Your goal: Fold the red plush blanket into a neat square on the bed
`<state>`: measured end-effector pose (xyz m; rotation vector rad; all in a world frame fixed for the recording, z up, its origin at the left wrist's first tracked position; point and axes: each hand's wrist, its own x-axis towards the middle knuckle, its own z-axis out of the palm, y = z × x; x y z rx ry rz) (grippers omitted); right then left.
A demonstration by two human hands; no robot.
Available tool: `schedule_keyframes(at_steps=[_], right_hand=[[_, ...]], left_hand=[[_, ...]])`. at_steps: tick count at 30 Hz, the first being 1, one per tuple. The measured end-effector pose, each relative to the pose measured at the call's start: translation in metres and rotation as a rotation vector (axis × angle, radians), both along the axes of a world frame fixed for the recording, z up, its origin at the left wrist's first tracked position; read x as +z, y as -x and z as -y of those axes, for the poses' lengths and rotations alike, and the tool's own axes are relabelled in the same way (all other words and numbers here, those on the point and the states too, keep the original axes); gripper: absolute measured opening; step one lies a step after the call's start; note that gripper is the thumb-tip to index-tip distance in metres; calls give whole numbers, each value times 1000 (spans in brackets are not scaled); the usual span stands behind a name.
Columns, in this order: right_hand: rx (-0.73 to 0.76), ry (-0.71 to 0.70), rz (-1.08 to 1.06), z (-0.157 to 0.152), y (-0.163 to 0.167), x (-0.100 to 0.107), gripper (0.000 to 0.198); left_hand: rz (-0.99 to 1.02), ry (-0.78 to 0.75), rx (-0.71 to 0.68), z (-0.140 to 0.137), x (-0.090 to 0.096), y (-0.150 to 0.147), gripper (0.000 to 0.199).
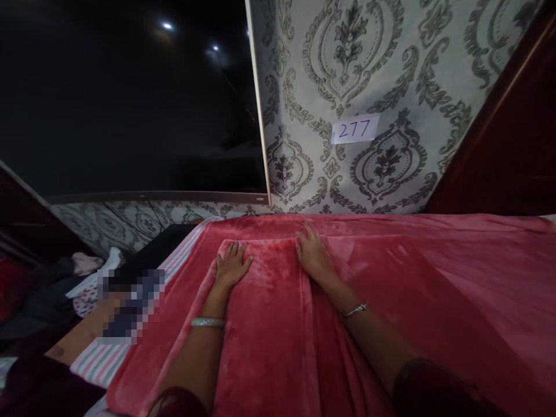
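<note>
A plush red blanket is spread in front of me, with a folded strip running lengthwise up its middle. My left hand lies flat on the far left corner of that strip, fingers stretched out. At the strip's right edge, my right hand rests on the cloth with its fingers spread. Neither hand grips anything. Loose folds of the blanket run beneath my right forearm, and a wider stretch of it lies to the right.
Beneath the blanket shows a striped sheet at the left edge. A large dark television hangs on the patterned wall, near a paper label reading 277. Dark wood stands at right; clothes lie at left.
</note>
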<state>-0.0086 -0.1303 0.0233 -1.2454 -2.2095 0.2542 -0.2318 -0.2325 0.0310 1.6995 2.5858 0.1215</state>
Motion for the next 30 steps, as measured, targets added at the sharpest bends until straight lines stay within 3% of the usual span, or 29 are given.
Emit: schedule_keyframes(at_steps=[2, 5, 8, 12, 18, 23, 27, 30], right_hand=[[124, -79, 61, 9, 1, 7, 55], [264, 50, 232, 18, 5, 5, 66], [253, 229, 321, 20, 7, -7, 75], [241, 251, 321, 17, 7, -15, 77], [263, 297, 390, 21, 6, 9, 76], [331, 239, 383, 65, -19, 24, 74], [431, 145, 361, 109, -51, 8, 80], [441, 133, 375, 123, -64, -4, 76]], left_hand=[[-11, 2, 3, 0, 1, -1, 63], [-15, 0, 11, -1, 1, 0, 63], [3, -4, 9, -1, -1, 1, 65], [20, -14, 2, -1, -5, 4, 66], [62, 36, -9, 1, 13, 3, 66], [29, 40, -98, 26, 33, -21, 58], [-13, 31, -294, 66, 17, -60, 58], [-52, 11, -284, 87, -2, -82, 65]])
